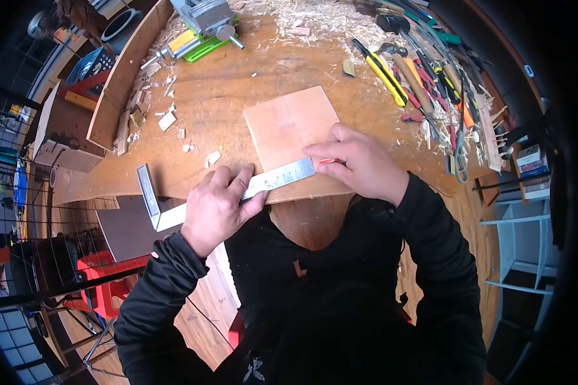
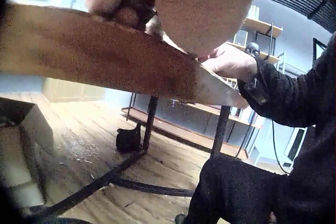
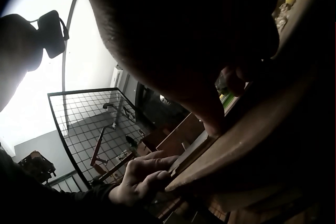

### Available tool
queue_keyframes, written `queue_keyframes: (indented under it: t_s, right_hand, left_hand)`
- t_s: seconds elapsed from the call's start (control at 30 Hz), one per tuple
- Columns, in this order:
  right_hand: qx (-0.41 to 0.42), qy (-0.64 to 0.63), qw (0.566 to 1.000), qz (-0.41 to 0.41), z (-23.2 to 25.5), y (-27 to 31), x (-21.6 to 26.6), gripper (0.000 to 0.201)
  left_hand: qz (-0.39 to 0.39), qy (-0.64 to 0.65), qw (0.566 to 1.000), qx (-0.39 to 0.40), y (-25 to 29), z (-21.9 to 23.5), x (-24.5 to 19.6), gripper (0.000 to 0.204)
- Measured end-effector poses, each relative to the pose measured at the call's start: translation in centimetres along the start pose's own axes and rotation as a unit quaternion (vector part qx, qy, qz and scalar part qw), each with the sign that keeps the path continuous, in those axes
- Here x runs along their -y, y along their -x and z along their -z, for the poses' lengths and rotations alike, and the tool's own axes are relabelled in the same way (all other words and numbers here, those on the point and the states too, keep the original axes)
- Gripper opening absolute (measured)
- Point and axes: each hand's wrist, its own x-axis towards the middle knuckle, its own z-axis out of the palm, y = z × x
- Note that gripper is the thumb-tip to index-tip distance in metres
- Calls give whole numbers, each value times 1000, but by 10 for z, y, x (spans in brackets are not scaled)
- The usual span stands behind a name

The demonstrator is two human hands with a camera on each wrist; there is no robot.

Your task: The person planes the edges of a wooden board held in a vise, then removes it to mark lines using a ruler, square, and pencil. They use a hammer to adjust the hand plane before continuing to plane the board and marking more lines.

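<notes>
Square wood panel [image 1: 281,125] lies flat at surface's [image 1: 205,128] near edge. L hand [image 1: 213,204] clamps try square [image 1: 172,217] across it; R hand [image 1: 369,162] pinches red pencil-like tool [image 1: 328,161]. Stock [image 1: 148,190] sits well left of panel, unbutted, so blade [image 1: 292,172] could prob. skew if L grip slackens.

Head view: bench [image 1: 212,115] brightly lit; edges curved, corners black. Left wrist view: grainy, soft, whitish glare upper left. Right wrist view: underexposed; strong backlight upper left, right hand [image 3: 189,50] nearly silhouetted.
</notes>
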Motion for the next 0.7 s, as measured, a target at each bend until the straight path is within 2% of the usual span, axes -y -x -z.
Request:
queue_keyframes:
  t_s: [0.7]
  right_hand:
    - [-4,31,999,15,0,1,5,27]
  left_hand:
    - [9,-22,1000,-9,-3,0,2,46]
